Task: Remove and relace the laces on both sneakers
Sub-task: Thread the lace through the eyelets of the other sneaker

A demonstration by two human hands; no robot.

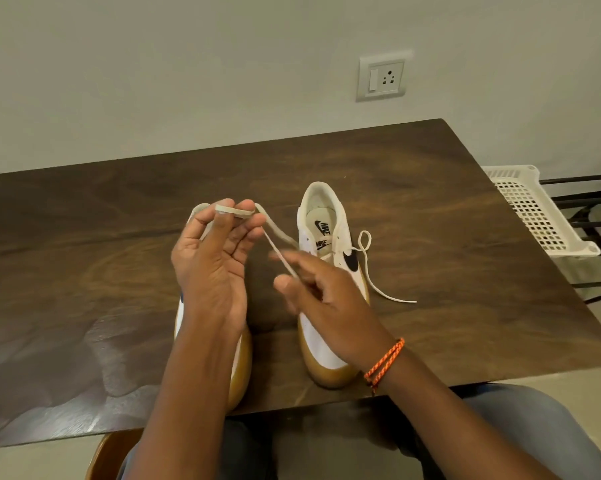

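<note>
Dark wooden table (430, 209) against a pale wall with one switch-and-socket plate (381, 79); one white perforated basket (531, 209) sits off its right edge. Two white sneakers with gum-coloured toes stand side by side on the table, toes toward the person: the left sneaker (242, 355) largely hidden beneath the left forearm, the right sneaker (321, 233) with its opening showing. One white lace (276, 233) runs between the hands; its other end (372, 271) trails from the right sneaker onto the table. Left hand (212, 268) raised, palm toward the camera, fingertips pinching the lace. Right hand (313, 289), blurred, fingers curled around the lace. One orange cord bracelet (384, 363) circles the right wrist.
</note>
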